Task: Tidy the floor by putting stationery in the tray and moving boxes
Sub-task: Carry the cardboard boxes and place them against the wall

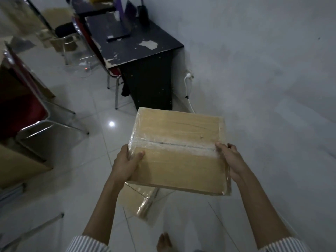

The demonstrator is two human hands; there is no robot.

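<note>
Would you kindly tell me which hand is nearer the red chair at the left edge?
Left. The left hand grips the cardboard box's side facing the red chair; the right hand grips the opposite side.

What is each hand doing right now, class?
Left hand: grips the left edge of the taped cardboard box.
Right hand: grips the box's right edge.

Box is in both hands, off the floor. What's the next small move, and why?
Probably carry the taped box forward, level, toward the floor by the black desk and wall. The left hand and right hand grip its opposite sides, and it hangs above a second box on the floor.
</note>
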